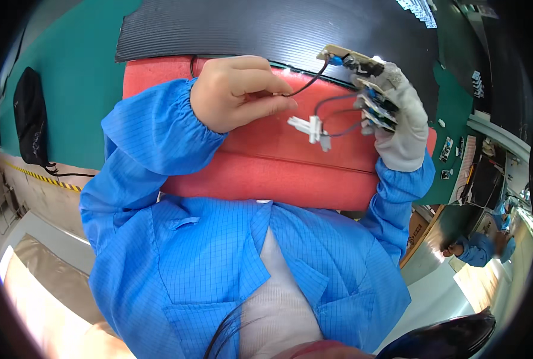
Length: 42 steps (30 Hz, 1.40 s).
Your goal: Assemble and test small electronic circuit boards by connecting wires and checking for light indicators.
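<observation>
My bare left hand point(233, 93) is closed in a pinch on the end of a dark wire point(312, 82). That wire runs to a circuit board point(345, 56) with blue and black components. My right hand point(405, 122), in a white glove, grips this board at its right end, together with more circuit boards point(375, 109) below it. The lower boards are blurred, so I cannot tell how many there are. From them dark wires point(340, 97) lead to white plug connectors point(308, 127), which hang between my hands above the red padded cushion point(260, 173).
A black ribbed mat point(230, 30) lies beyond the cushion on the green table point(78, 96). At the left is a black pouch point(30, 116) with a cord. Small boards point(446, 149) lie at the right, and another person in blue point(480, 248) is farther off there.
</observation>
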Tool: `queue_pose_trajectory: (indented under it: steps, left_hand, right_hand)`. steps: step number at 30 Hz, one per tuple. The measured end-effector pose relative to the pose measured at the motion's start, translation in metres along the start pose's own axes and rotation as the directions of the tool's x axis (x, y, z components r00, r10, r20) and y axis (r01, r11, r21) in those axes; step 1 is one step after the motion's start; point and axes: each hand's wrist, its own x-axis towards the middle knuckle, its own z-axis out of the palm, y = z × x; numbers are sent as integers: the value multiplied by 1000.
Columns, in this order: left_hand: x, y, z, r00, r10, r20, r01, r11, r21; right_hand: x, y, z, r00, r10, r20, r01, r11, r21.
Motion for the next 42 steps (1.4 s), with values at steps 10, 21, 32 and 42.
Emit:
queue_pose_trajectory:
  steps: [10,21,32,42]
  left_hand:
    - [-1,2,4,999,39,-29,-38,998,43]
    - [14,-41,-60,683,-392,-616,-47,818,-573]
    - [-3,21,0,971,-233,-45,221,956,-194]
    - [-7,17,2,922,-383,-62,358,901,-246]
  right_hand:
    - [-2,3,16,995,-66,-69,59,994,-96]
    - [-2,9,23,985,-171,18,171,984,-57]
    - [-8,2,41,976,-217,12,216,964,-157]
    - [-20,-8,26,962,-179,204,269,740,-617]
